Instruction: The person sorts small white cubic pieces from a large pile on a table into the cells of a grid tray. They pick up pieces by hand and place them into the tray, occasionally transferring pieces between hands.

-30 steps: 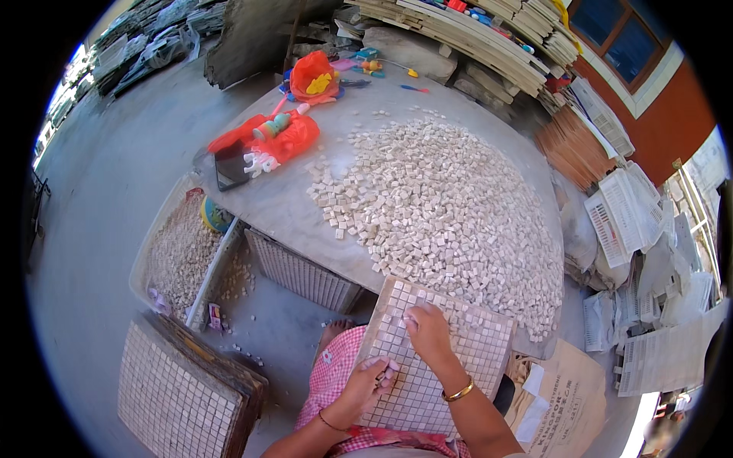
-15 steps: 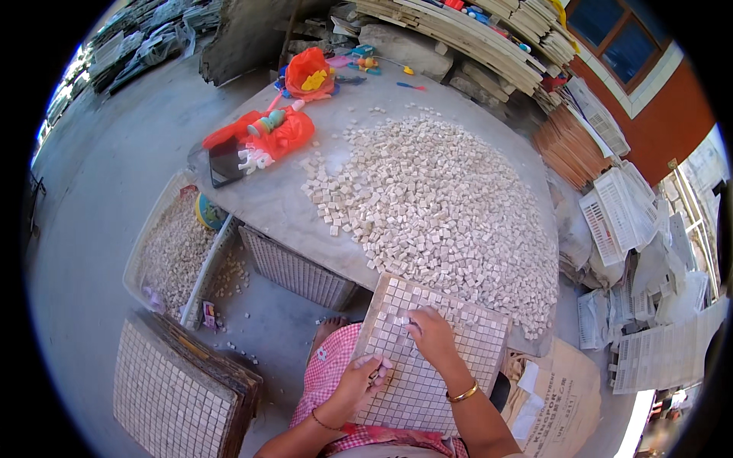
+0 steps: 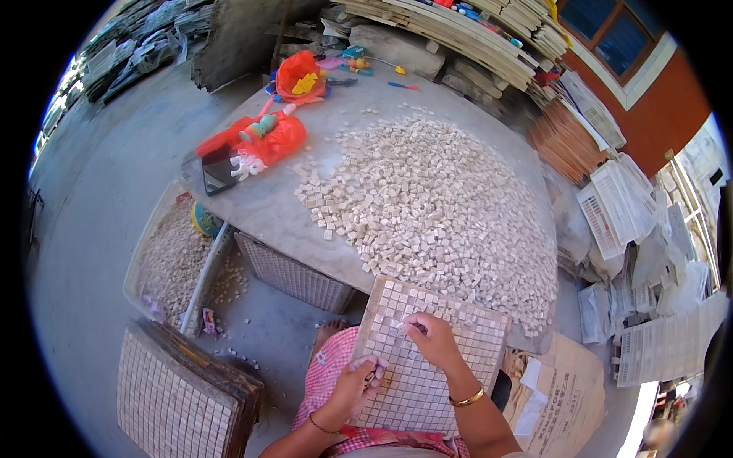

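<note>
Grey smooth floor (image 3: 92,198), small bits scattered below table. Grey round-edged table (image 3: 267,202). Upper right: orange-red wall (image 3: 649,130), window (image 3: 628,52) with brown frame, bluish panes, pale surround. Pale planks (image 3: 450,34) stacked along far side, stone blocks (image 3: 397,47) underneath. Bright daylight, both side edges.

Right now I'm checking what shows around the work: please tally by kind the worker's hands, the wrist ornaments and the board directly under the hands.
Hands: 2, left hand and right hand
Gold bangle: 1
Thin bracelet: 1
Tile-covered board: 1
Total: 5
</note>
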Demonstrator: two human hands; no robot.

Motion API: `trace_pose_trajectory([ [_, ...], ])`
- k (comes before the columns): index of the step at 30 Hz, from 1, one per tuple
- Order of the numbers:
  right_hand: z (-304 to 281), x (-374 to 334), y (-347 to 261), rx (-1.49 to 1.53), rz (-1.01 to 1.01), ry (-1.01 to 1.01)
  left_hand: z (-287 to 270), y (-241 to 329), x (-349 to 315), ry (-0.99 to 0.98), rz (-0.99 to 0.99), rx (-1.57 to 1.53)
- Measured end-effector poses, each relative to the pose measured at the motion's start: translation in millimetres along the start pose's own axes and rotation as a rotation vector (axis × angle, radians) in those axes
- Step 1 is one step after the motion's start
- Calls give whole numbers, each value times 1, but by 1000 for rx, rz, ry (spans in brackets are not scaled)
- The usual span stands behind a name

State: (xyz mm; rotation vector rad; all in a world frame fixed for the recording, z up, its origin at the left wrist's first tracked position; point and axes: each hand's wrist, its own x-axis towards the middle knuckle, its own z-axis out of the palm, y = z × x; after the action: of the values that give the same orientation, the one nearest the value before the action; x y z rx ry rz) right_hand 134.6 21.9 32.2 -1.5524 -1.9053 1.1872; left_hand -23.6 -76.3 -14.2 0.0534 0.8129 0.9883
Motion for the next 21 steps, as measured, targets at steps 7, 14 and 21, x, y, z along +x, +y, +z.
trace_pose_trajectory([
  [7, 4, -24, -9, 102, -6, -331, 6, -7, 0, -39, 200, 374],
  [14, -25, 15, 22, -343, -230, 288, 1, 0, -5, -124, 46, 399],
  [21, -31, 29, 36, -292, -281, 242, -1, -8, -2, -101, -39, 225],
])
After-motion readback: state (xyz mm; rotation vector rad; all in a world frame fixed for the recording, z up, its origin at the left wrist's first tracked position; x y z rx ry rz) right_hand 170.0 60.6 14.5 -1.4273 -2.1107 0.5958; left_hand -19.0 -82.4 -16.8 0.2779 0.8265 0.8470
